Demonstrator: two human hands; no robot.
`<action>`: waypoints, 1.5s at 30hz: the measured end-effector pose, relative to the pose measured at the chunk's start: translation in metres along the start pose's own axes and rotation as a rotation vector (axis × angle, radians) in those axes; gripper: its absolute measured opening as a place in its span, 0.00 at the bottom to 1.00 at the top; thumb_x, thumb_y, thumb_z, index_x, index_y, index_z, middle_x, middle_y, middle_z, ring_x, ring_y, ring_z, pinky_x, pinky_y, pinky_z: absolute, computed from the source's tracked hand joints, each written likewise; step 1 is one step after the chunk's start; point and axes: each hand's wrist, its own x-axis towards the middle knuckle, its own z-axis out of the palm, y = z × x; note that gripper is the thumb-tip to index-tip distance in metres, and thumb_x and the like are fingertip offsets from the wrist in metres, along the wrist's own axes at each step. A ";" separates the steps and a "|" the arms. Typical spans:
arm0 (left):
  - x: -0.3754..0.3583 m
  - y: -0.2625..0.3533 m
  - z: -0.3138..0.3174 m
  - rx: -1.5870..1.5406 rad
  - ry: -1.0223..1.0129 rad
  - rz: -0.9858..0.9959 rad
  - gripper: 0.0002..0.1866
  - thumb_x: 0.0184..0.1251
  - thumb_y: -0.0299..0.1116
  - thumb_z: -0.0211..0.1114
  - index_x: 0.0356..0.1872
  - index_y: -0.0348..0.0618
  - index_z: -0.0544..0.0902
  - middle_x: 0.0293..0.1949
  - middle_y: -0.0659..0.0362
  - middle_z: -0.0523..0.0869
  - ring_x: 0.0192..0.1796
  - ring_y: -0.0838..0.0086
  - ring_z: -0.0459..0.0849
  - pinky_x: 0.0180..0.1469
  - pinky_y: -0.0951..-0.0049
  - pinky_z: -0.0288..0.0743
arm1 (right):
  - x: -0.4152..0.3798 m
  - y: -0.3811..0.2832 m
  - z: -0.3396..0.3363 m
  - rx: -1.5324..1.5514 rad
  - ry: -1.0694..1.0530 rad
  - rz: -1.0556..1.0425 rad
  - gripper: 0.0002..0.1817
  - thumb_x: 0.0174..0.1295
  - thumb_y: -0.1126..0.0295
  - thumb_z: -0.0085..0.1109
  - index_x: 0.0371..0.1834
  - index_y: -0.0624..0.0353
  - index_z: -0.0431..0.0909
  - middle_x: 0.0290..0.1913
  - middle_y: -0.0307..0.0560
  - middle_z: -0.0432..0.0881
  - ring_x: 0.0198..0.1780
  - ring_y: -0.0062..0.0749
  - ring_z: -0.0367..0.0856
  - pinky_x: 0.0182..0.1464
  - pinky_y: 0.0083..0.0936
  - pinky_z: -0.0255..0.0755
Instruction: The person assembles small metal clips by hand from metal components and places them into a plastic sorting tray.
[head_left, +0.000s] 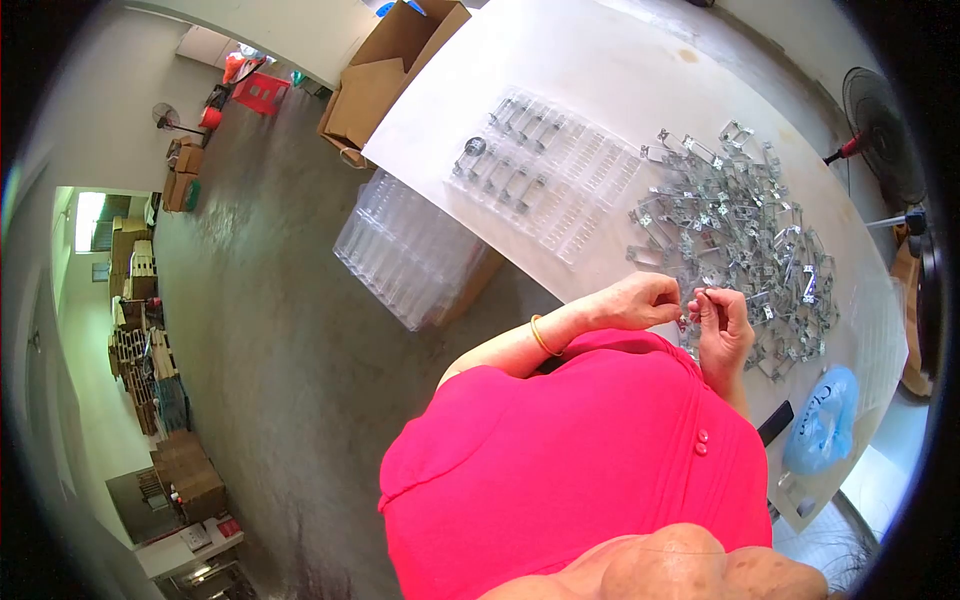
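Note:
My left hand [642, 301], with a yellow bracelet on the wrist, is closed in a pinch at the table's near edge; what it holds, if anything, is too small to make out. Close beside it, my right hand [724, 322] is also closed, thumb against fingers, at the near side of a metal parts pile [740, 215]. Whatever lies between its fingertips is too small to name. Farther left on the white table [610, 60] lies a clear plastic tray [550, 175], with metal parts in some of its slots and a dark round object [475, 147] on it.
A blue plastic bag [823, 420] lies right of my body, near a dark flat object [775, 423]. Stacked clear trays [415, 250] stand beside the table's left edge, below an open cardboard box [375, 90]. A black fan [885, 125] stands beyond the right edge.

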 end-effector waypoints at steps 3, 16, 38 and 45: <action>0.003 -0.004 0.009 -0.054 0.059 -0.043 0.10 0.65 0.33 0.67 0.37 0.35 0.83 0.28 0.53 0.85 0.31 0.73 0.81 0.36 0.67 0.76 | 0.000 0.001 -0.007 0.065 -0.006 -0.008 0.06 0.70 0.83 0.58 0.45 0.62 0.75 0.42 0.42 0.82 0.40 0.21 0.84 0.43 0.20 0.79; 0.006 -0.063 -0.021 0.316 0.400 -0.046 0.09 0.64 0.31 0.68 0.31 0.35 0.82 0.27 0.49 0.84 0.31 0.67 0.84 0.36 0.65 0.77 | 0.010 -0.009 -0.019 -0.120 -0.001 0.074 0.05 0.68 0.78 0.63 0.44 0.61 0.78 0.51 0.47 0.85 0.44 0.20 0.80 0.49 0.21 0.76; 0.096 -0.216 -0.239 1.030 0.559 -0.560 0.11 0.61 0.36 0.67 0.41 0.43 0.89 0.52 0.47 0.81 0.58 0.53 0.80 0.59 0.57 0.76 | 0.011 -0.007 0.007 -0.212 0.066 0.396 0.03 0.66 0.79 0.64 0.38 0.61 0.79 0.31 0.35 0.81 0.35 0.14 0.79 0.39 0.16 0.72; 0.111 -0.231 -0.251 1.073 0.425 -0.668 0.12 0.62 0.35 0.64 0.43 0.46 0.90 0.54 0.50 0.80 0.60 0.56 0.78 0.62 0.60 0.74 | 0.009 -0.013 0.016 -0.263 0.109 0.458 0.03 0.66 0.77 0.65 0.38 0.60 0.80 0.29 0.35 0.82 0.33 0.15 0.80 0.39 0.17 0.73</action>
